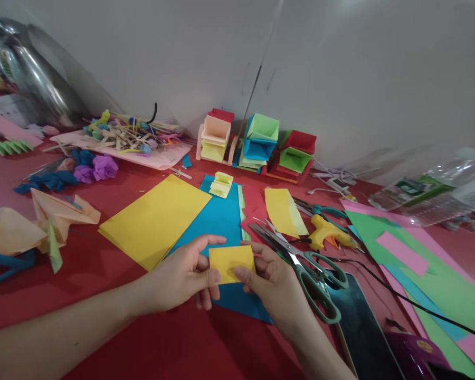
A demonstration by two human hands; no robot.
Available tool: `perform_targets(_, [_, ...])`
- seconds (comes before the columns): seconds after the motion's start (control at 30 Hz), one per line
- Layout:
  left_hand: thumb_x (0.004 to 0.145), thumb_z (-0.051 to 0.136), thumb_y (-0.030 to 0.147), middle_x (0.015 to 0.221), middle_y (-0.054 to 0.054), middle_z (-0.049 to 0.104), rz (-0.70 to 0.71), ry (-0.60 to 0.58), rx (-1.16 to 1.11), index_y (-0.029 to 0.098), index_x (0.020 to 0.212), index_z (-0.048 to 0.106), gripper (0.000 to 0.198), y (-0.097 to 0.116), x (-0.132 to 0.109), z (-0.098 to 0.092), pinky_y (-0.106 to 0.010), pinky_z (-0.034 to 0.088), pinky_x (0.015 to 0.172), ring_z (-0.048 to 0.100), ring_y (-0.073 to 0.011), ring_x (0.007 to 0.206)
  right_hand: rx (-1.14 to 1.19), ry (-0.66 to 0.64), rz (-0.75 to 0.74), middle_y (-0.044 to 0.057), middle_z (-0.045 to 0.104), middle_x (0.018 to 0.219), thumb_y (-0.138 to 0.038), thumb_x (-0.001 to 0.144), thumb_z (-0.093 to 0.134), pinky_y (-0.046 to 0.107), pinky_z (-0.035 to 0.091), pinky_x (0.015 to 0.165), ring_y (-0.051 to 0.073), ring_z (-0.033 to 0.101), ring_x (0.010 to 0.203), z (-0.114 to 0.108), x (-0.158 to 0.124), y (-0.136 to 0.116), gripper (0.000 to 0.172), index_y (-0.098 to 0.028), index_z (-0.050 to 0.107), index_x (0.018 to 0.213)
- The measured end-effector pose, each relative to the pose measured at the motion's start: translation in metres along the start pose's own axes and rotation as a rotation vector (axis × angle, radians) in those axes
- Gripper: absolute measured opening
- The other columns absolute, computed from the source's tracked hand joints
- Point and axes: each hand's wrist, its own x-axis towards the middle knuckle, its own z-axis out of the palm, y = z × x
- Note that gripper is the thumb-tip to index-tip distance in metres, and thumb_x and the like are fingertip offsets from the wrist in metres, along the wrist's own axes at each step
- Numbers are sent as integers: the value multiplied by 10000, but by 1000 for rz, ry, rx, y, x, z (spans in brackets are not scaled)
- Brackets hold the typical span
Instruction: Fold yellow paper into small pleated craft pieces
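A small yellow paper rectangle (229,263) is held up between both hands, above a blue paper sheet (237,301). My left hand (188,274) pinches its left edge, thumb in front. Its right side is gripped by my right hand (271,277), the thumb lying on the face; the fingers behind are partly hidden. Large yellow sheets (156,219) lie to the left, overlapping the blue one. Farther back on the blue sheet stands a pale yellow pleated paper piece (221,184). Scissors with green handles (316,279) rest just right of my right hand.
Along the wall stand several folded-paper box stacks (257,140). A yellow glue gun (330,232), a black phone (364,327) and coloured sheets (423,264) lie right, near a plastic bottle (435,192). Left are crepe paper pieces (63,211), a pink sheet (158,158) of sticks and a metal kettle (39,74).
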Motion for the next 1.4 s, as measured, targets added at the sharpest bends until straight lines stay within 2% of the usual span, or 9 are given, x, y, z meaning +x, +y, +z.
perform_targets(0.17, [841, 454, 419, 618, 31, 605, 1, -41, -22, 188, 961, 458, 260, -3, 2, -4, -212, 453, 485, 627, -121, 524, -67, -56, -68, -5, 610, 738, -318, 718, 640, 203, 409, 516, 98, 501, 598, -4, -1, -4, 464, -154, 493, 1126])
perform_targets(0.23, [835, 444, 451, 595, 43, 567, -18, -25, 4, 176, 769, 446, 283, -3, 3, -4, -201, 439, 471, 632, -123, 536, -113, -57, -79, 14, 618, 814, -359, 756, 596, 209, 426, 533, 97, 512, 611, -6, -2, -5, 396, -162, 545, 1095])
perform_targets(0.33, [822, 463, 452, 581, 48, 552, -55, -3, 28, 176, 692, 409, 310, -3, 4, -5, -195, 427, 462, 631, -123, 533, -173, 35, -96, 17, 610, 831, -398, 788, 548, 229, 446, 555, 85, 508, 563, -8, -2, -5, 361, -169, 586, 1065])
perform_targets(0.47, [831, 451, 445, 676, 7, 614, -37, 20, 3, 181, 896, 455, 272, -3, 4, -5, -228, 456, 509, 632, -133, 571, -171, 174, -163, 2, 583, 735, -389, 782, 562, 246, 455, 564, 107, 513, 578, -12, -1, -4, 366, -181, 568, 1083])
perform_targets(0.57, [768, 584, 375, 1014, -59, 616, 87, 5, 107, 254, 1224, 358, 523, -3, 1, -6, -293, 489, 672, 626, -171, 817, -99, 170, -156, -4, 585, 728, -392, 775, 573, 227, 432, 544, 100, 495, 585, -14, 0, -4, 333, -186, 584, 1037])
perform_targets(0.67, [705, 665, 327, 1212, -35, 526, 185, -2, 290, 320, 1245, 397, 603, -1, -2, -6, -323, 445, 833, 548, -197, 1009, -50, 126, -100, -12, 567, 685, -392, 758, 594, 216, 405, 519, 91, 470, 560, -15, 0, -4, 315, -167, 608, 979])
perform_targets(0.93, [750, 610, 334, 1099, -34, 592, 167, 29, 364, 254, 1184, 476, 461, -2, -2, -5, -295, 448, 800, 562, -185, 938, -26, 66, -174, -33, 524, 590, -398, 806, 544, 227, 409, 554, 95, 498, 554, -11, -3, -5, 317, -170, 568, 1025])
perform_targets(1.1, [770, 584, 335, 943, -13, 631, 197, 35, 465, 237, 1098, 491, 355, -1, -2, -3, -281, 437, 738, 567, -166, 834, -26, -8, -191, 15, 559, 824, -398, 760, 596, 248, 451, 595, 112, 539, 651, -4, -7, -5, 445, -194, 463, 1132])
perform_targets(1.4, [676, 681, 397, 921, -20, 634, 115, -32, 342, 239, 1110, 356, 565, -2, -3, 0, -298, 443, 687, 565, -170, 783, -2, -67, -203, 48, 541, 936, -402, 756, 601, 326, 468, 741, 172, 544, 849, 2, -6, 4, 519, -219, 392, 1194])
